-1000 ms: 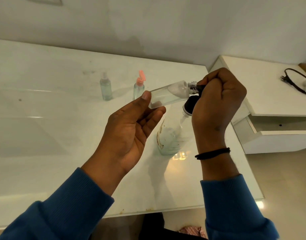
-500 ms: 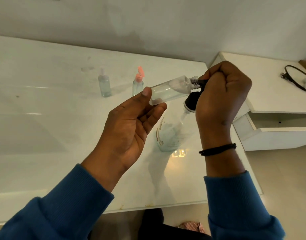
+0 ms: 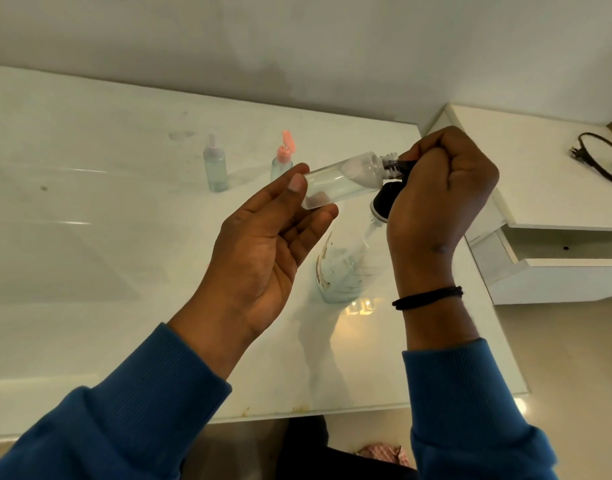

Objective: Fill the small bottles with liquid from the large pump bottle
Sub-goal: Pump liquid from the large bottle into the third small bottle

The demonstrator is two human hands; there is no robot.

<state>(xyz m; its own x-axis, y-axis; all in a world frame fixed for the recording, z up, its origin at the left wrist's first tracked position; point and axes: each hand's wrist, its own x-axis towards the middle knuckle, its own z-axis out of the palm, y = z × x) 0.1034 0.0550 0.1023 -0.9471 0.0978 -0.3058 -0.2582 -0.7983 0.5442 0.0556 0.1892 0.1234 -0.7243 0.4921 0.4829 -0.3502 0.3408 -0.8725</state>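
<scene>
My left hand (image 3: 263,244) holds a small clear bottle (image 3: 346,178) by its base between thumb and fingertips, tilted almost level with its threaded neck to the right. The black pump nozzle of the large pump bottle (image 3: 346,268) meets that neck. My right hand (image 3: 439,195) is curled in a fist round the black pump head (image 3: 387,199). The large bottle stands on the white table (image 3: 107,237) under both hands and holds a little liquid. Two more small bottles stand behind: a clear spray bottle (image 3: 215,164) and one with an open pink flip cap (image 3: 283,161).
A white side unit (image 3: 539,188) with an open drawer stands to the right, a black cable (image 3: 598,157) lying on its top. The table's front edge runs just below my sleeves, and a wall closes the back.
The view has shifted a little. Both hands keep their hold, with the small bottle still at the nozzle.
</scene>
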